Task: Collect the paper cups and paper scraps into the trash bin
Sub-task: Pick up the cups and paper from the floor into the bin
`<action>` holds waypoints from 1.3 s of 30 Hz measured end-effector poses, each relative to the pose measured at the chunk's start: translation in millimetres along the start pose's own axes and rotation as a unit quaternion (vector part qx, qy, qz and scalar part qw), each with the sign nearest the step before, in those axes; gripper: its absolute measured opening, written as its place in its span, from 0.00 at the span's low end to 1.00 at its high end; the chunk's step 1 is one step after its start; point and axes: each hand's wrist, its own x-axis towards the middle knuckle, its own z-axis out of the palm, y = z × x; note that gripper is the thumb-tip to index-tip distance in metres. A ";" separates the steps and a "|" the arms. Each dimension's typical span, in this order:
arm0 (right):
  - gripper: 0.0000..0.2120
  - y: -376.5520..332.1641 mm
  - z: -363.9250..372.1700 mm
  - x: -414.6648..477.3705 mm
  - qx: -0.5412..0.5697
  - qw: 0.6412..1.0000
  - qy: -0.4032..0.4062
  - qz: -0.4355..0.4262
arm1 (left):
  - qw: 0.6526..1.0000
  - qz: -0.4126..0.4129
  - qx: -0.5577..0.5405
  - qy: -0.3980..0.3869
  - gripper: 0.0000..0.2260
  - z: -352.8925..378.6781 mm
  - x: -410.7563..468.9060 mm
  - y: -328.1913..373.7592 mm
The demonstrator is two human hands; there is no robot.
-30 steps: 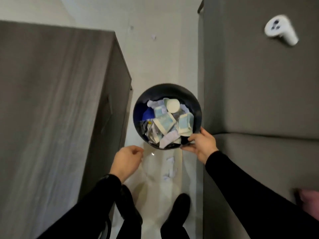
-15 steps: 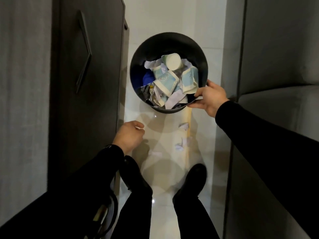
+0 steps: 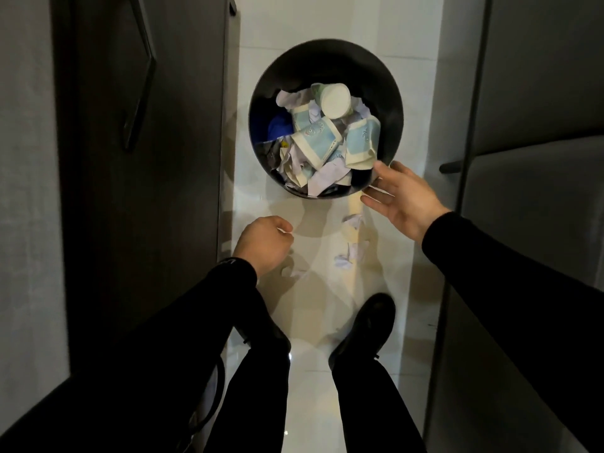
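A round black trash bin [image 3: 327,60] stands on the pale tiled floor, filled with crushed light-blue paper cups [image 3: 317,138], one white cup bottom [image 3: 335,99] and crumpled paper. My right hand [image 3: 405,197] hovers at the bin's near right rim, fingers spread, holding nothing. My left hand [image 3: 264,243] is lower left of the bin, fingers curled in, nothing visible in it. Crumpled paper scraps lie on the floor between my hands: one [image 3: 351,223] just below the bin, another [image 3: 346,256] nearer me, and a third [image 3: 294,271] beside my left wrist.
A dark cabinet [image 3: 147,158] with a slanted handle walls in the left side. A grey sofa [image 3: 539,223] closes the right side. My black shoes [image 3: 362,325] stand on the narrow strip of floor [image 3: 327,387] between them.
My right hand gripped the bin's rim before; now its fingers are spread and off the rim. The bin sits lower in view and looks closer. My left hand has hardly moved.
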 end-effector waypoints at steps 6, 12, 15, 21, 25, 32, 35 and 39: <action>0.25 83.2 -33.8 13.2 -0.056 0.993 0.062 0.081 | 0.956 0.045 0.271 -0.103 0.15 46.3 23.0 -61.2; 0.30 174.6 -56.7 58.6 -0.400 0.909 0.114 0.010 | 0.822 0.125 0.522 -0.191 0.24 101.8 58.4 -120.7; 0.30 203.1 -59.0 73.8 -0.482 0.868 0.107 -0.046 | 0.787 0.130 0.575 -0.181 0.23 122.1 71.6 -135.7; 0.25 236.0 -61.2 92.2 -0.533 0.836 0.107 -0.080 | 0.800 0.256 0.541 -0.041 0.23 137.8 93.6 -167.4; 0.14 246.0 -60.2 107.9 -0.554 0.821 0.100 -0.092 | 0.842 0.266 0.469 -0.007 0.18 131.5 90.3 -168.5; 0.16 248.8 -75.9 72.7 -0.504 0.842 0.113 -0.156 | 0.897 0.268 0.349 0.034 0.07 118.9 83.6 -99.8; 0.12 230.7 -93.6 81.4 -0.478 0.856 0.153 -0.127 | 0.909 0.263 0.321 0.035 0.14 129.3 96.2 -65.7; 0.10 216.7 -100.4 114.8 -0.478 0.851 0.174 -0.132 | 0.864 0.335 0.371 0.063 0.08 150.2 121.1 -32.4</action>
